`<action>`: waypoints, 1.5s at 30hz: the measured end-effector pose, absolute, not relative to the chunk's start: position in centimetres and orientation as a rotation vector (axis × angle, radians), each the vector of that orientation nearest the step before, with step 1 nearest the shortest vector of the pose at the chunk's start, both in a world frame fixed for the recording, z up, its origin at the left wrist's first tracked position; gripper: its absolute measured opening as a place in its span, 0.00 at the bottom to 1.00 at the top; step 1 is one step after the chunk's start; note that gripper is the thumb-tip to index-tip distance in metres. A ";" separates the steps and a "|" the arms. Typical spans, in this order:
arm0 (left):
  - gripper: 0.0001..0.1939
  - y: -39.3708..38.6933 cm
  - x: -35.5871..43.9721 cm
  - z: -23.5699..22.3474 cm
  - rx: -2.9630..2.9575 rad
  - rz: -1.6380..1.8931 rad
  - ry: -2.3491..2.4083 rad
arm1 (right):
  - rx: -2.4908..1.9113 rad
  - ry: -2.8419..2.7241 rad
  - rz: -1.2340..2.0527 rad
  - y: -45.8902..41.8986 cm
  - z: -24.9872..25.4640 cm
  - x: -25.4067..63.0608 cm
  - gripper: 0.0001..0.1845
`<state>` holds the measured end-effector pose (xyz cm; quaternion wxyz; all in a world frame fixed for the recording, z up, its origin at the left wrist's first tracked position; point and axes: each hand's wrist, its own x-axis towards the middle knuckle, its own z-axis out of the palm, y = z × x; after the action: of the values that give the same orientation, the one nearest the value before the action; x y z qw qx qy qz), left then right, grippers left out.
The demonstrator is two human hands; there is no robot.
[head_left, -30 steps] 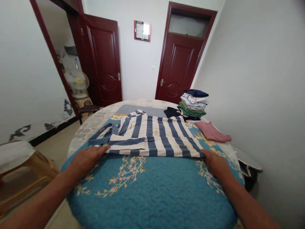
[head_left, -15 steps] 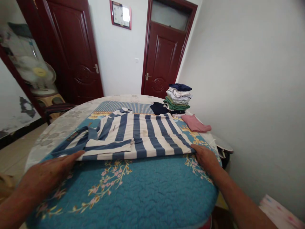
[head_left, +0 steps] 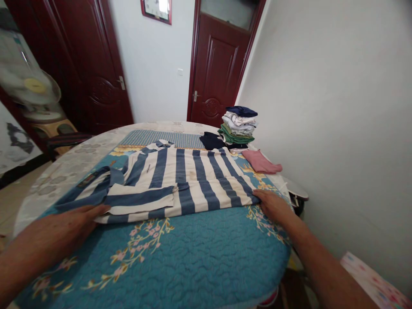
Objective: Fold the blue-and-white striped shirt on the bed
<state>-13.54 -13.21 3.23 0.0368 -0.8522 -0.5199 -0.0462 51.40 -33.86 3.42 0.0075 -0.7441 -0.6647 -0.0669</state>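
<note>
A blue-and-white striped polo shirt (head_left: 180,182) lies flat across a blue quilted cover with a floral pattern (head_left: 180,262), its lower left part folded over. My left hand (head_left: 64,225) rests palm down on the near edge at the left, fingertips on the hem. My right hand (head_left: 272,205) lies on the shirt's near right corner. Neither hand visibly grips the cloth. A dark navy garment (head_left: 210,140) touches the far edge of the shirt.
A stack of folded clothes (head_left: 238,126) and a pink folded cloth (head_left: 260,162) lie at the far right, by a white wall (head_left: 325,107). A striped mat (head_left: 161,139) lies beyond the shirt. An electric fan (head_left: 32,83) stands at the left, near dark red doors (head_left: 219,68).
The view has turned right and tilted down, so the room slides left and up. Both hands stay at the shirt's near edge, and the shirt lies much as before.
</note>
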 end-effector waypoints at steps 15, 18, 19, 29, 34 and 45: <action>0.20 -19.8 2.3 5.0 -2.814 -0.121 -0.834 | -1.720 -2.504 -0.198 -29.4 4.5 34.5 0.15; 0.18 -19.5 2.1 4.6 -2.801 -0.137 -0.817 | -1.739 -2.523 -0.248 -28.5 3.9 35.2 0.11; 0.17 -19.4 2.0 4.5 -2.804 -0.153 -0.821 | -1.740 -2.534 -0.260 -28.4 3.8 35.5 0.10; 0.15 -18.1 1.6 6.1 -2.945 -0.214 -0.736 | -1.762 -2.569 -0.121 -30.7 5.6 35.6 0.10; 0.18 -16.3 5.1 6.6 -2.948 -0.316 -0.737 | -1.678 -2.437 0.004 -28.6 6.8 33.6 0.16; 0.37 -13.0 7.1 1.0 -2.958 -0.352 -0.816 | -1.788 -2.194 0.158 -23.7 1.7 32.1 0.43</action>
<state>7.06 -13.03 1.00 0.0263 -0.9574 -0.2641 -0.1141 32.13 -23.73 1.72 0.1527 -0.6233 -0.7649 0.0551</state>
